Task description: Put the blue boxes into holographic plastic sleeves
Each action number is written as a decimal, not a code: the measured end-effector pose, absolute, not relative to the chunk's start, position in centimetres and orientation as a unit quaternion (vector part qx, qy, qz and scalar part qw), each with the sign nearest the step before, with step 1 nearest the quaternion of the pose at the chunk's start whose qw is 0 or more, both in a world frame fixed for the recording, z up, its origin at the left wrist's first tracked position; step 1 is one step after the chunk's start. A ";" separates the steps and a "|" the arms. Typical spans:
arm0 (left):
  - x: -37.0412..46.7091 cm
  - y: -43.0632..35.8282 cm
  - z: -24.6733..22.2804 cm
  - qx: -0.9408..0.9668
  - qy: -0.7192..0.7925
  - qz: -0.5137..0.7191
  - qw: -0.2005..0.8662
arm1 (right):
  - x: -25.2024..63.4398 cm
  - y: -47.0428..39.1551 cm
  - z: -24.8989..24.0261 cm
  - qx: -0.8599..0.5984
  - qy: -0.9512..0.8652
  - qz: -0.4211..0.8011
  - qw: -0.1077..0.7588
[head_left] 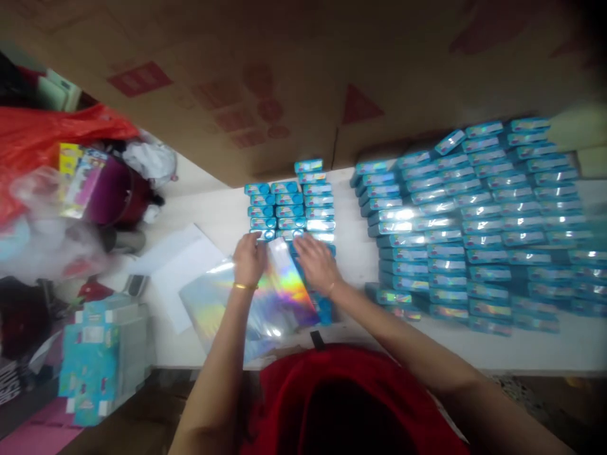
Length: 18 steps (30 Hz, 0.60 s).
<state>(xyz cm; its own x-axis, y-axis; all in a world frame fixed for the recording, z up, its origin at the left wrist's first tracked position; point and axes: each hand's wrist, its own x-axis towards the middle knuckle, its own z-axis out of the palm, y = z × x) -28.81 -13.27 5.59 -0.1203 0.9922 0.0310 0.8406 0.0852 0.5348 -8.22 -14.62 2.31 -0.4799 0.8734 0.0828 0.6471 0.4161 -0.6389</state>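
Note:
My left hand is at the near end of several small stacked blue boxes, its fingers bent together beside the upper edge of a shiny rainbow-coloured sheet. What those fingers hold, if anything, is hidden. My right hand lies with fingers stretched out and slightly apart over the nearest boxes at the right of this group. Between the hands, a narrow, bright rainbow strip slants down toward my body. A little blur covers the fingertips.
Many more blue boxes stand in rows at the right. A big cardboard carton walls off the back. Left are white paper sheets, a stack of flat blue box blanks, plastic bags and a dark red round container.

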 end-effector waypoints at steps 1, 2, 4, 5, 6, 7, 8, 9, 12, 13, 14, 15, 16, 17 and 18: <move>-29.9 -13.4 5.3 0.648 0.717 0.191 0.172 | -9.8 -14.7 2.3 -0.439 -0.835 0.274 0.185; -30.7 -13.5 5.0 0.661 0.712 0.161 0.175 | -11.3 -14.8 2.0 -0.423 -0.848 0.273 0.164; -31.3 -13.7 4.1 0.685 0.698 0.110 0.177 | -13.3 -15.0 1.0 -0.410 -0.861 0.270 0.131; -31.2 -13.8 3.8 0.694 0.693 0.091 0.171 | -13.9 -15.0 0.5 -0.411 -0.863 0.269 0.122; -31.0 -13.8 3.6 0.701 0.690 0.075 0.161 | -14.2 -15.1 0.0 -0.411 -0.864 0.267 0.118; -30.8 -13.9 3.5 0.707 0.689 0.062 0.147 | -14.2 -15.1 -0.4 -0.412 -0.864 0.265 0.117; -30.5 -14.0 3.5 0.712 0.687 0.050 0.132 | -14.2 -15.1 -0.7 -0.412 -0.865 0.262 0.118; -30.2 -14.1 3.5 0.717 0.686 0.039 0.117 | -14.0 -15.2 -0.8 -0.411 -0.866 0.259 0.119; -29.8 -14.6 3.8 0.723 0.686 0.019 0.085 | -13.6 -15.2 -0.6 -0.410 -0.869 0.249 0.118; -29.8 -14.7 3.8 0.721 0.688 0.018 0.079 | -13.6 -15.2 -0.5 -0.410 -0.870 0.248 0.117; -29.7 -14.9 3.8 0.720 0.689 0.018 0.075 | -13.5 -15.2 -0.3 -0.411 -0.870 0.248 0.116; -29.7 -15.1 3.8 0.720 0.690 0.020 0.073 | -13.5 -15.2 -0.2 -0.411 -0.869 0.249 0.115; -29.7 -15.3 3.7 0.720 0.690 0.024 0.070 | -13.5 -15.2 -0.1 -0.412 -0.869 0.251 0.114; -29.6 -15.6 3.6 0.722 0.688 0.031 0.067 | -13.5 -15.2 -0.1 -0.412 -0.868 0.253 0.115; -29.6 -15.9 3.5 0.726 0.684 0.040 0.064 | -13.5 -15.3 -0.1 -0.413 -0.867 0.254 0.117</move>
